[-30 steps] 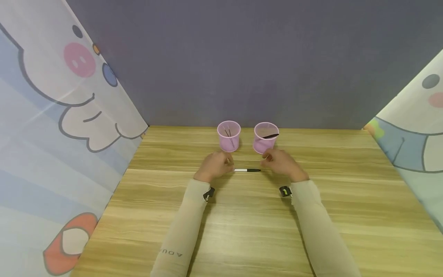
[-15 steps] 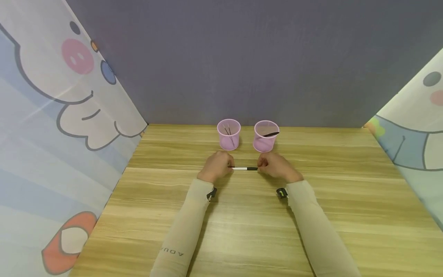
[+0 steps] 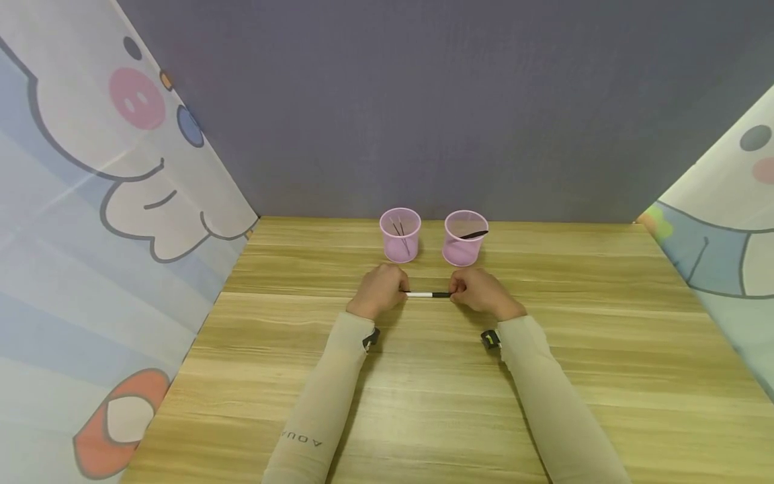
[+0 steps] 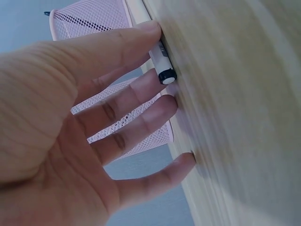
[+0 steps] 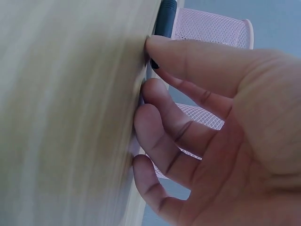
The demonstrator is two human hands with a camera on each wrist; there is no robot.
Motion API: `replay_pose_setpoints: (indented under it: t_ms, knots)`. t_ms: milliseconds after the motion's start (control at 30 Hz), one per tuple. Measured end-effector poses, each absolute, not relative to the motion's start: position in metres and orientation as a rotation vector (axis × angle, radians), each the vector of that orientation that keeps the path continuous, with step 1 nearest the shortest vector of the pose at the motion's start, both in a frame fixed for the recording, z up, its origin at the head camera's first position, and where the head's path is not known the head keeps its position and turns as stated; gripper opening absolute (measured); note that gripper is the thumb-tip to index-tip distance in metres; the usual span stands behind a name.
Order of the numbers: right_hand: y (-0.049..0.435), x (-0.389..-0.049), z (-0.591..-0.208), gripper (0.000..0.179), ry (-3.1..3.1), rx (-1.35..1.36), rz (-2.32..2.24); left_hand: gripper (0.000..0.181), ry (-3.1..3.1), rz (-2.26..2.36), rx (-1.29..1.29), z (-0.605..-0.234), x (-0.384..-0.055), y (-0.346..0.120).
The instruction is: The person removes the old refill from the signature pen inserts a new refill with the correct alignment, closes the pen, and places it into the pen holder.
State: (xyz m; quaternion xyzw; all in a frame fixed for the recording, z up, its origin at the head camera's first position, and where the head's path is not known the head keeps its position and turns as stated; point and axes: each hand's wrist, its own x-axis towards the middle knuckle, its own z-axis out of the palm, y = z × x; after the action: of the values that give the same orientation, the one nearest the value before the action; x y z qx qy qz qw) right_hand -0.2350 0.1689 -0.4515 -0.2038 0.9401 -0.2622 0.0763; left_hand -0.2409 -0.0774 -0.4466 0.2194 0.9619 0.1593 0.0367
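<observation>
A white marker (image 3: 419, 294) with a black cap lies crosswise low at the tabletop, between both hands. My left hand (image 3: 378, 290) pinches its white end with thumb and forefinger; in the left wrist view the marker's black-rimmed butt (image 4: 167, 76) sticks out past the thumb. At the other end, my right hand (image 3: 484, 292) pinches the black cap (image 5: 165, 19), whose tip shows under the thumb in the right wrist view. The remaining fingers of both hands reach down to the wood. Whether the marker touches the table cannot be told.
Behind the hands stand two pink mesh cups. Thin dark sticks lean in the left cup (image 3: 401, 253); a black slender item (image 3: 474, 235) pokes over the rim of the right cup (image 3: 461, 255). A grey wall (image 3: 435, 121) rises at the wooden table's (image 3: 435, 403) back edge.
The right hand has moved left onto the cap and now pinches it. The left hand has shifted slightly right on its end. Over the last half second, both hands hardly move.
</observation>
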Motion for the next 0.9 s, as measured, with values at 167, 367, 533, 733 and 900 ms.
replay_pose_setpoints:
  t_ms: [167,367,533,733,900]
  knots:
    - [0.1688,-0.2357,-0.4522,0.009,2.819,-0.612,-0.782,0.004,2.959,0.481,0.684,-0.4472,-0.2414,-0.0775]
    - [0.171,-0.2378,-0.4541,0.009,2.814,-0.624,-0.774,0.004,2.971,0.48,0.715,-0.448,-0.2419,-0.0767]
    - [0.1726,-0.2374,-0.4519,0.007,2.805,-0.635,-0.799,0.006,2.977,0.483,0.727,-0.4481,-0.2417,-0.0763]
    - [0.1762,-0.2388,-0.4557,0.006,2.781,-0.672,-0.854,0.008,2.982,0.525,0.729,-0.4472,-0.241,-0.0775]
    - [0.1756,-0.2389,-0.4559,0.005,2.769,-0.692,-0.938,0.006,3.019,0.541,0.738,-0.4452,-0.2409,-0.0802]
